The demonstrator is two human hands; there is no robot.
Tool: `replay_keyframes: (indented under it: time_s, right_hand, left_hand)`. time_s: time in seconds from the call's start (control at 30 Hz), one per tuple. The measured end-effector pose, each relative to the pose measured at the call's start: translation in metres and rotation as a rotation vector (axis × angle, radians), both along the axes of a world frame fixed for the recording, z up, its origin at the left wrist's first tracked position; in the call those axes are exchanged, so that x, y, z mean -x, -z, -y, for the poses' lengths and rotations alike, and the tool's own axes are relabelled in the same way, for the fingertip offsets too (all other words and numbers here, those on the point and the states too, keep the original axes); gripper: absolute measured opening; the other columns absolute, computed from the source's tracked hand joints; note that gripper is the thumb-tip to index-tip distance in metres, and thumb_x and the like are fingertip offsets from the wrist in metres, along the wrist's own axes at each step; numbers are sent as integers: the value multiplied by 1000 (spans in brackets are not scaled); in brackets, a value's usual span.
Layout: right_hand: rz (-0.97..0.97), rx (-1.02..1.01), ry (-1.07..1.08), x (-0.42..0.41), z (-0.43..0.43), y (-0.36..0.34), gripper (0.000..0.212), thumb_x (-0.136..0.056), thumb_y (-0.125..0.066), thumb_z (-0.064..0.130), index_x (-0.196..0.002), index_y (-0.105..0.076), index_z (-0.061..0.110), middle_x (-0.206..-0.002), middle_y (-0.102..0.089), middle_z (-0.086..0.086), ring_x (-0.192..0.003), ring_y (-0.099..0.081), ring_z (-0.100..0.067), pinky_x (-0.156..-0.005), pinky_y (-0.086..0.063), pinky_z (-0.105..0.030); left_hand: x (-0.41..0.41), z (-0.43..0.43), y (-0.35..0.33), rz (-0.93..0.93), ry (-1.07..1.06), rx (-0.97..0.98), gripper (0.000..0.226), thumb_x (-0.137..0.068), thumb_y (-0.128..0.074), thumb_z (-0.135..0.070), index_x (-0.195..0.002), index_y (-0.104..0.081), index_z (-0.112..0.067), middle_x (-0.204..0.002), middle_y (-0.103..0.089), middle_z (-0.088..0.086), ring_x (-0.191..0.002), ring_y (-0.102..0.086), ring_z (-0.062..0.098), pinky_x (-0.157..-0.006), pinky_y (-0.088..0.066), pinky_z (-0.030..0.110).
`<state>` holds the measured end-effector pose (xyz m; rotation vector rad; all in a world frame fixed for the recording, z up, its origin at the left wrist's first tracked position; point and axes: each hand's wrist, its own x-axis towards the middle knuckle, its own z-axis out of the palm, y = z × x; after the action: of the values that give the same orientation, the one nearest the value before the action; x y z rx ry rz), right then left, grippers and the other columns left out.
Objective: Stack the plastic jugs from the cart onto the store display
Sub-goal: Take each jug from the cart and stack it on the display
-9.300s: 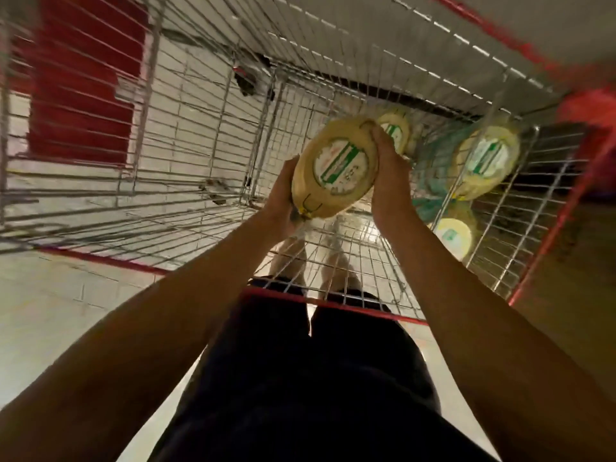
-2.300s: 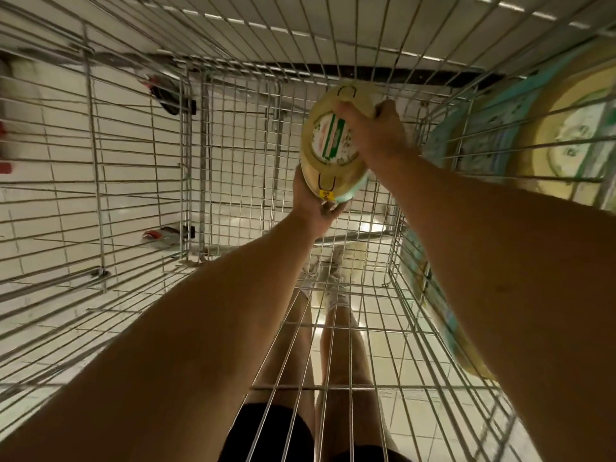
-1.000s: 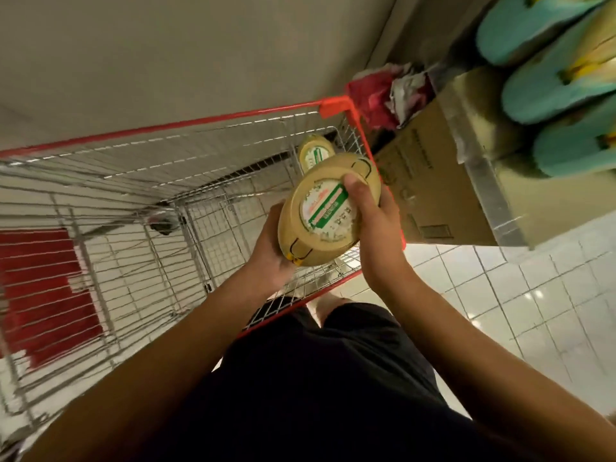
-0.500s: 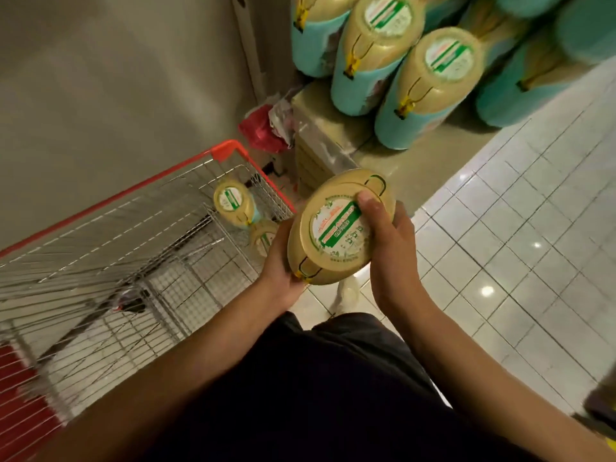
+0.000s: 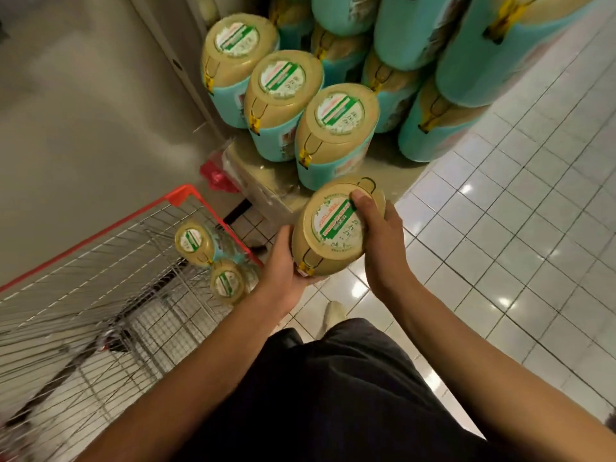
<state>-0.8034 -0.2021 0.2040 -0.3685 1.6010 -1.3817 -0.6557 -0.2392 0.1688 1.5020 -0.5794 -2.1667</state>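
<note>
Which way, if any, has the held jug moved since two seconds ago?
Yes. The jug was inside the cart; now it is outside it, over the floor, close to the display.

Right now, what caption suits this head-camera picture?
Left hand and right hand hold a tan plastic jug between the red-rimmed wire cart and stacked teal-wrapped jugs.

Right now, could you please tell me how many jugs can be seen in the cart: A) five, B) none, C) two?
C: one jug and a second jug sit close together in the corner of the cart, just inside its red rim; no others show there.
</note>
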Motion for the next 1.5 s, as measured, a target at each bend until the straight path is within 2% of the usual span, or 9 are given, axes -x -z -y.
replay_keyframes:
  time_s: [0.1,0.17,0.37,0.47,0.57,0.77,0.9,1.3,1.5]
  right_hand:
    - [5,-9,10,19,15,5,57,-91,-67,52,-127,-65,8,-114,-78,-6,-105,-77,-22,-88,-61,-40]
    - [15,-28,20,26,24,6,60,-89,-68,55,-127,-66,9,-112,-79,-5,-103,-77,-21,-89,-61,-41]
    - [9,-38,54,49,35,7,52,-90,-68,54,-121,-69,12,-108,-80,-4,-100,-78,-20,-81,-59,-38]
    - [18,-41,76,62,37,7,51,-89,-69,53,-121,-68,13,-107,-80,-3,-100,-78,-20,-82,-60,-39]
    - [17,-26,86,77,43,6,54,-88,-69,52,-125,-68,11,-110,-80,-4,-101,-78,-21,-81,-61,-38]
    - [48,8,127,98,54,7,48,-92,-71,44,-127,-67,11,-111,-80,-4,-102,-78,-20,-76,-64,-34]
    - [60,23,117,106,57,9,43,-92,-71,42,-123,-70,11,-109,-81,-4,-100,-78,-20,-71,-61,-28]
    - [81,2,117,111,63,9,62,-83,-71,52,-129,-67,10,-111,-80,-4,-100,-78,-19,-65,-59,-26]
    - [-68,98,103,104,49,11,37,-102,-46,55,-107,-76,34,-111,-80,5,-107,-75,-11,-81,-58,-23]
  left_hand:
    - [18,12,-4,57,-9,-2,43,-104,-37,-55,-129,-67,-38,-130,-71,-3,-116,-69,25,-85,-62,51]
    - [29,18,-8,94,-31,-14,39,-105,-37,-57,-121,-67,-40,-123,-71,-6,-111,-69,23,-76,-62,48]
    - [58,26,-1,105,-83,-83,35,-106,-32,-58,-106,-64,-42,-110,-67,-8,-102,-66,23,-90,-57,57]
    - [74,30,-1,106,-104,-102,34,-106,-33,-59,-103,-62,-41,-106,-64,-6,-98,-63,23,-87,-57,55]
    - [90,36,-4,97,-87,-85,34,-105,-34,-61,-107,-63,-42,-116,-65,-4,-102,-62,23,-86,-56,55]
    - [116,44,-13,95,-137,-120,49,-105,-34,-61,-143,-53,-37,-144,-56,2,-121,-55,31,-95,-50,66]
    - [123,45,-13,92,-146,-109,46,-103,-37,-64,-136,-57,-38,-140,-57,0,-114,-55,29,-87,-52,62]
    - [125,54,-7,120,-140,-98,44,-105,-46,-55,-144,-52,-35,-149,-51,7,-134,-49,41,-89,-55,70]
    - [102,40,7,38,-172,-28,42,-110,-45,-34,-152,-42,-29,-153,-48,8,-138,-49,34,-86,-62,58]
